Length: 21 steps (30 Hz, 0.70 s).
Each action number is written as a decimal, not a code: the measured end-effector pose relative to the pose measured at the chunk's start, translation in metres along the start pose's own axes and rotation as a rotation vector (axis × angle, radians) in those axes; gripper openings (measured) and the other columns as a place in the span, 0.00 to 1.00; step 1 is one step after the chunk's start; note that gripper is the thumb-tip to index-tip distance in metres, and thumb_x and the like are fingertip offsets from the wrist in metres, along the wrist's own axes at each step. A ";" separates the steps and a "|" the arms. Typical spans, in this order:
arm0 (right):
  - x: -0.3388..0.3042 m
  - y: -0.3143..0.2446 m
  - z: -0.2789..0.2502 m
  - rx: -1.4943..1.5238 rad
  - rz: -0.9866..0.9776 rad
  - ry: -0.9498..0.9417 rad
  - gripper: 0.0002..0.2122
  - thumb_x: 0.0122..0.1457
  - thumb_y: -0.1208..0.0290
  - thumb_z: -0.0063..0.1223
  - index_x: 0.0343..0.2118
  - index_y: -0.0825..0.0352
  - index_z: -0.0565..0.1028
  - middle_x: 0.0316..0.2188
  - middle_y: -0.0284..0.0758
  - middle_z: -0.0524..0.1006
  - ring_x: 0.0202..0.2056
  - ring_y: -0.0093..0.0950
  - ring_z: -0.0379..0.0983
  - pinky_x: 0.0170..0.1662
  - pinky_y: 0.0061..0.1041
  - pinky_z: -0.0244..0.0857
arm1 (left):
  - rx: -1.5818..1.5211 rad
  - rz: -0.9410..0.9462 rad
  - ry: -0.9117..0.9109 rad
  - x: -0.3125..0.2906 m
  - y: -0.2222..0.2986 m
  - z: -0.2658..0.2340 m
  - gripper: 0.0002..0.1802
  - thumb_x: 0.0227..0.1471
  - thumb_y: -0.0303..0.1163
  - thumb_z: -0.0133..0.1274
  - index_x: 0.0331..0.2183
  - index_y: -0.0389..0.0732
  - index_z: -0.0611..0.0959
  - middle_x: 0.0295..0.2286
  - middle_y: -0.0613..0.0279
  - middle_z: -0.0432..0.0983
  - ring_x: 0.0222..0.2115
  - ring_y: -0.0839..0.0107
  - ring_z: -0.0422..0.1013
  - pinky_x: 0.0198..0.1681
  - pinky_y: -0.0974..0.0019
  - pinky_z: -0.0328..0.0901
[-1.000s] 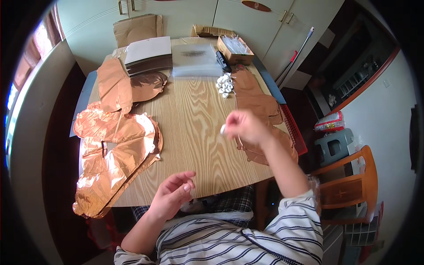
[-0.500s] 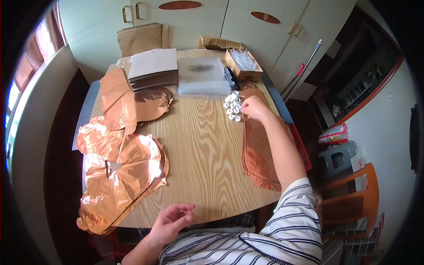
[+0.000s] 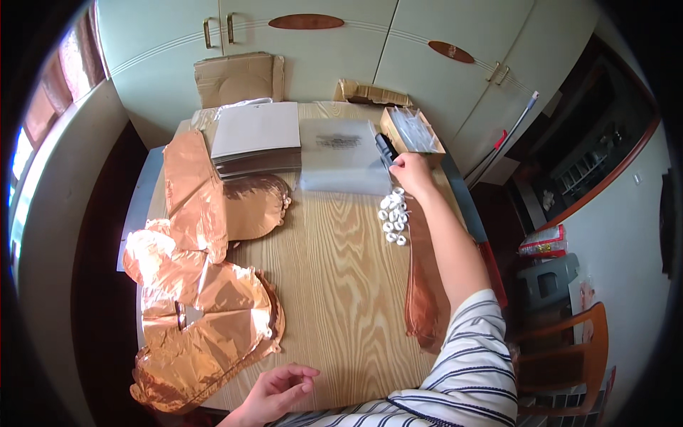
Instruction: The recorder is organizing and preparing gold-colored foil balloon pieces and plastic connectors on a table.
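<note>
The right hand [image 3: 413, 173] has bunched fingers at the near end of a long black plastic tool [image 3: 385, 148]; I cannot tell if they hold it. Small round white rings [image 3: 394, 218] sit just nearer than that hand. The left hand [image 3: 279, 391] curls loosely, thumb and fingers a little apart.

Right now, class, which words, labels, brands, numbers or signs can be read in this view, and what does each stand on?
None can be read.
Clear plastic stack: dark printed lines, too blurred.
Red-and-white package: markings too small.
Brown oval plaque on the right-hand cabinet door: a faint mark, too small.
</note>
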State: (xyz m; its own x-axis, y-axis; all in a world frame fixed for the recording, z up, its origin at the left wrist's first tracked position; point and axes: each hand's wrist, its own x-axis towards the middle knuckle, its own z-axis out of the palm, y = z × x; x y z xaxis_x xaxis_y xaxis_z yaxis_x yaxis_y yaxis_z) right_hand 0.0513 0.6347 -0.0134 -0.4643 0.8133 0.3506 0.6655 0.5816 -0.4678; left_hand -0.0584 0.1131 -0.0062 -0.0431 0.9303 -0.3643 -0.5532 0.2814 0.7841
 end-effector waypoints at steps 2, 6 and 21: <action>0.020 -0.017 -0.010 0.028 -0.080 0.062 0.07 0.48 0.71 0.62 0.28 0.68 0.79 0.24 0.41 0.79 0.28 0.36 0.77 0.35 0.33 0.69 | -0.006 0.038 0.003 0.006 -0.001 -0.008 0.13 0.57 0.22 0.53 0.45 0.33 0.78 0.35 0.67 0.75 0.38 0.80 0.71 0.44 0.76 0.65; 0.096 -0.023 0.011 -0.138 -0.226 0.012 0.05 0.52 0.72 0.58 0.30 0.67 0.78 0.30 0.43 0.77 0.36 0.43 0.75 0.40 0.37 0.68 | -0.065 -0.004 -0.009 0.022 0.003 -0.011 0.14 0.57 0.21 0.53 0.46 0.33 0.78 0.35 0.69 0.74 0.37 0.81 0.69 0.41 0.77 0.64; 0.190 -0.001 0.096 -0.464 -0.068 -0.098 0.12 0.56 0.79 0.45 0.41 0.68 0.78 0.47 0.43 0.75 0.49 0.44 0.72 0.53 0.37 0.66 | -0.046 0.035 0.120 0.042 0.014 -0.004 0.11 0.58 0.25 0.54 0.44 0.40 0.79 0.29 0.74 0.71 0.25 0.86 0.61 0.26 0.80 0.55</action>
State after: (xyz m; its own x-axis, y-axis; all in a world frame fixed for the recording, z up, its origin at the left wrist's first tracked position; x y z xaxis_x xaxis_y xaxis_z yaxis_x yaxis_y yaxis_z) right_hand -0.0937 0.7902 -0.0239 -0.5542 0.7842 0.2792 0.8118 0.5833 -0.0269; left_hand -0.0715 0.1551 -0.0129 -0.1603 0.9038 -0.3969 -0.5872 0.2359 0.7743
